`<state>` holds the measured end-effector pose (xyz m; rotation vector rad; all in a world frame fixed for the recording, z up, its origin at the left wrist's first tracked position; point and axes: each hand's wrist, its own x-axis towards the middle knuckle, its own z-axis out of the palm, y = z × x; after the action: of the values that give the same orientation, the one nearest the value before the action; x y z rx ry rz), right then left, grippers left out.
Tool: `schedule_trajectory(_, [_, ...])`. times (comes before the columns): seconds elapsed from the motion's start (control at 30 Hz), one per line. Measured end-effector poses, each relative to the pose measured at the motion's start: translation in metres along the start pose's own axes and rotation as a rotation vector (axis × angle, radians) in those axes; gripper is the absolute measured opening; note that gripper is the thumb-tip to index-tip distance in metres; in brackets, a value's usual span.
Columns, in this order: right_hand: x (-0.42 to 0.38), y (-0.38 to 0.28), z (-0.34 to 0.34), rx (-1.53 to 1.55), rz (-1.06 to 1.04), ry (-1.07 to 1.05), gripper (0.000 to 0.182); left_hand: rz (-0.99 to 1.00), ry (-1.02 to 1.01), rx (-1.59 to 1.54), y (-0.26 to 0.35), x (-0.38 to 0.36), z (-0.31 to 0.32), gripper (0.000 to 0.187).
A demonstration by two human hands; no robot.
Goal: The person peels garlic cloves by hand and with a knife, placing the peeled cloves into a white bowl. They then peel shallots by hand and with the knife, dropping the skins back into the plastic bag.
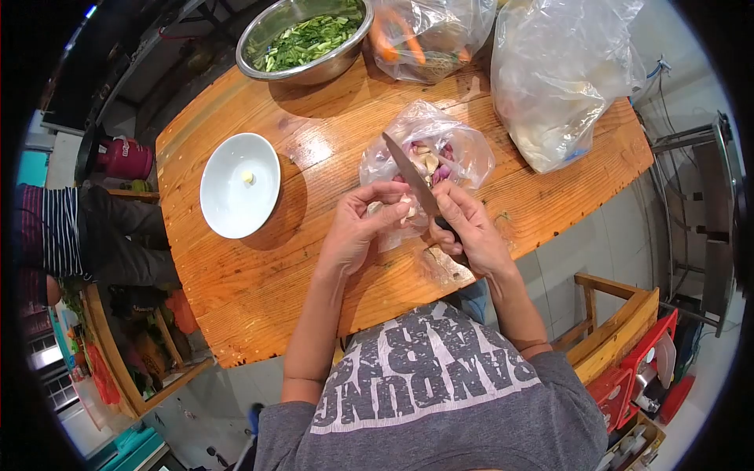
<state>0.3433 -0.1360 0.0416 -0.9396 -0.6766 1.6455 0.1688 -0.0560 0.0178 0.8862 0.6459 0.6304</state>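
Observation:
My right hand is closed around the dark handle of a kitchen knife, its blade pointing up and to the left. Just left of the blade, my left hand pinches what looks like a garlic clove, partly hidden by the fingers. Beyond both hands lies an opened clear plastic bag with garlic cloves and reddish-purple shallots inside. Over to the left stands a white bowl with one small pale peeled clove in it.
On the wooden table, a steel bowl of chopped greens stands at the back. Beside it are a bag with carrots and a large whitish plastic bag. Another person is at the left. A wooden stool stands at right.

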Motion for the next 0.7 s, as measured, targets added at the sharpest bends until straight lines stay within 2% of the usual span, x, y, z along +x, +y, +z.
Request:
schedule_trajectory(0.2, [0.005, -0.002, -0.007, 0.079, -0.061, 0.106, 0.024, -0.045, -0.042, 0.003, 0.015, -0.002, 0.016, 0.040])
schedule_trajectory(0.33, [0.002, -0.006, 0.000, 0.059, -0.042, 0.112, 0.033, 0.014, 0.040, -0.098, 0.006, 0.001, 0.013, 0.039])
schedule_trajectory(0.53, [-0.005, -0.003, 0.003, -0.125, -0.004, -0.078, 0.040, 0.076, 0.179, -0.142, -0.002, 0.002, 0.010, 0.028])
schedule_trajectory(0.7, [-0.002, 0.008, -0.001, -0.116, -0.004, -0.052, 0.041, 0.107, 0.187, -0.160, -0.002, 0.002, 0.011, 0.028])
